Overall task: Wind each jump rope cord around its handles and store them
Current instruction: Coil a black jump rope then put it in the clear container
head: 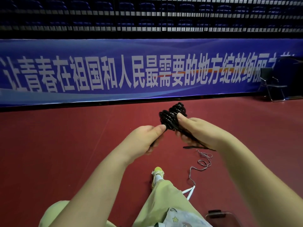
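Both hands are up in front of the person, clamped on a black jump rope point(172, 116): the left hand point(144, 138) pinches its near end, the right hand point(196, 131) grips the wound coils. On the red floor point(65, 145) near the right foot lies a second rope point(202, 163), loose, with white handles point(189, 192).

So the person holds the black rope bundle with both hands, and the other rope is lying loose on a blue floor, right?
Not quite: the floor is dark red, not blue; the blue is the banner behind. The head view shows it. Both hands, left and right, do hold the black rope bundle, and the other rope lies loose on the floor.
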`<state>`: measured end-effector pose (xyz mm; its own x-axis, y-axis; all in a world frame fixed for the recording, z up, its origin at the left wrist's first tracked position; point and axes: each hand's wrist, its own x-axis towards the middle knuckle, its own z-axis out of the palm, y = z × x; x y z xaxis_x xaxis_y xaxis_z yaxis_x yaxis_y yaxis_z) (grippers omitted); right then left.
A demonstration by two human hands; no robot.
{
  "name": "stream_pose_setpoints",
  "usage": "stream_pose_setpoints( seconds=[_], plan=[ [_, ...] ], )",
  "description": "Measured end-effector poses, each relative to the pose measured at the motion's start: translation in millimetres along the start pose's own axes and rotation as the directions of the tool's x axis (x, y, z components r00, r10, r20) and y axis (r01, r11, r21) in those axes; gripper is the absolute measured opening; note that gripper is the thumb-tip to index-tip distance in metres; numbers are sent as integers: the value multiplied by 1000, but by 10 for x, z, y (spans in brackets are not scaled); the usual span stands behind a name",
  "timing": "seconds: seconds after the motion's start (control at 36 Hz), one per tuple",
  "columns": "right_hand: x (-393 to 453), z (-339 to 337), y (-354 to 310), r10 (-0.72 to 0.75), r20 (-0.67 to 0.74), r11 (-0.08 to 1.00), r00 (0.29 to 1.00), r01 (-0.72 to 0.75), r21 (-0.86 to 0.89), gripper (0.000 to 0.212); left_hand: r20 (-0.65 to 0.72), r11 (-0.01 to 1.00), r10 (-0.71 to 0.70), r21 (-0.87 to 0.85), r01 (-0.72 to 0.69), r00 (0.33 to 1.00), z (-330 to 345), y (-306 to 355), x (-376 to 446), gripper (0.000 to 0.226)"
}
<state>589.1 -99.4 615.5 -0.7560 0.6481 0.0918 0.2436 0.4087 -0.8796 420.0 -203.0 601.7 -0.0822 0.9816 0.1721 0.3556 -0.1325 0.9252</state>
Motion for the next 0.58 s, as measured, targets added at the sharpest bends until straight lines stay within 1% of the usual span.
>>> stream_pose_setpoints(
  seconds=[0.03, 0.11, 0.14, 0.17, 0.25, 0.31, 0.36, 0.42, 0.5, 0.58],
  plan=[
    [11, 23, 10, 5, -18, 1000, 1000, -5, 10, 67, -35, 999, 13, 47, -12, 999, -4, -15, 18, 46],
    [41, 72, 48, 22, -86, 999, 996, -19, 32, 67, -149, 970, 76, 240, -38, 986, -25, -34, 40, 71],
    [51, 80, 58, 30, -110, 999, 993, -27, 28, 66, -172, 958, 92, 286, -40, 981, -31, -32, 41, 73],
    [67, 85, 71, 37, -135, 999, 990, -35, 20, 65, -189, 947, 101, 319, -36, 977, -36, -28, 45, 71],
    [84, 96, 67, 22, -174, 1000, 985, -21, 5, 62, -234, 907, 132, 421, -22, 963, -60, -16, 54, 50],
    [77, 95, 68, 1, -142, 999, 990, 5, 42, 62, -239, 870, 155, 492, -18, 959, -79, -14, 45, 40],
    [60, 97, 70, -4, -84, 989, 996, 16, 147, 61, -238, 831, 152, 556, 7, 959, -88, -25, 23, 30],
    [42, 107, 59, -28, -69, 983, 997, 40, 179, 58, -258, 781, 161, 623, 36, 953, -78, -50, 12, 33],
    [32, 128, 25, -71, -141, 993, 987, 83, 80, 49, -292, 741, 175, 668, 70, 940, -46, -70, 14, 41],
    [32, 157, -6, -99, -190, 994, 977, 105, 23, 52, -294, 719, 174, 690, 82, 940, -46, -55, -5, 44]
  ],
)
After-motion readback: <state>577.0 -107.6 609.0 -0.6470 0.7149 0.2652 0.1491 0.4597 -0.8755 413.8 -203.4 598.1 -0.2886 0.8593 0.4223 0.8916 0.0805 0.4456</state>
